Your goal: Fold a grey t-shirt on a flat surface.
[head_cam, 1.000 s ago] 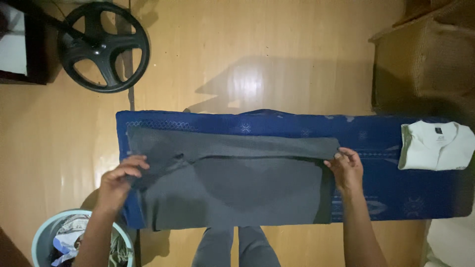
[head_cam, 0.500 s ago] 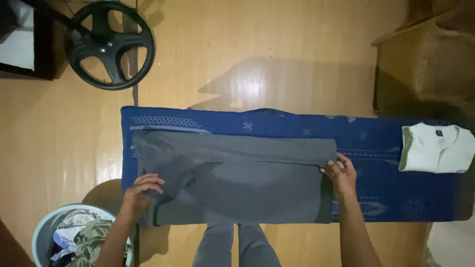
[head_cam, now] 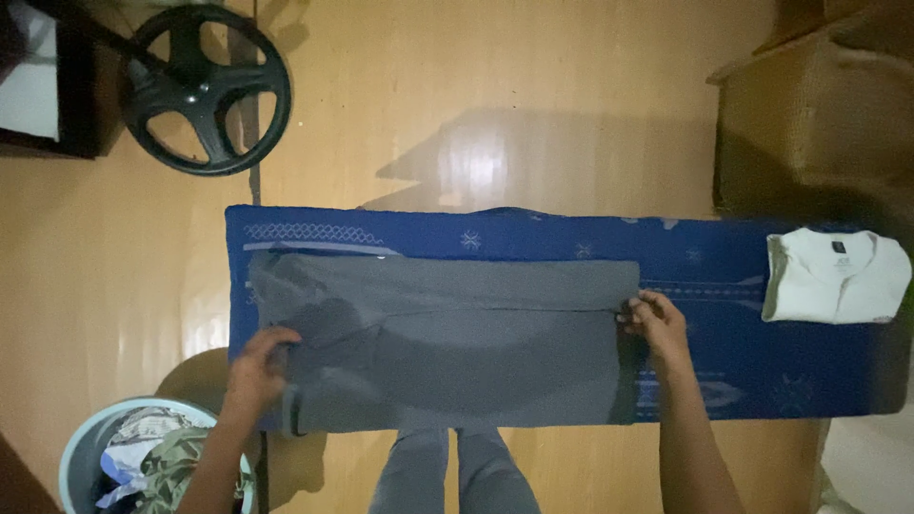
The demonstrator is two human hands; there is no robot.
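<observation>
Landmark: grey garment, spread flat along the blue patterned bench, top edge folded over toward the near side, covering the left and middle of the bench surface.

Far left of the garment, below its near-left corner: round pale-blue basket on the wooden floor, filled with crumpled clothes in white, blue and olive tones. Piled loosely, reaching about rim level.

Up and left of the garment, on the floor: black wheel-shaped object with spokes, beside a dark-framed panel at the picture's left edge.

At the garment's left end: left hand, palm down, fingers curled onto the fabric near the lower-left corner. Grip partly closed on a fold of grey cloth; full extent of the hold hidden under the hand.

Below the garment's middle, past the near bench edge: grey trouser legs of the person.

At the garment's right end: right hand, fingers bent and pinching the right edge where the folded layer meets the lower layer. Grip nearly closed on the cloth edge.

Right of the garment, well apart from it, at the bench's far right end: folded white shirt, lying flat, touched by neither hand.

Above and right of the garment, beyond the bench: brown woven box on the floor; contents not visible.
</observation>
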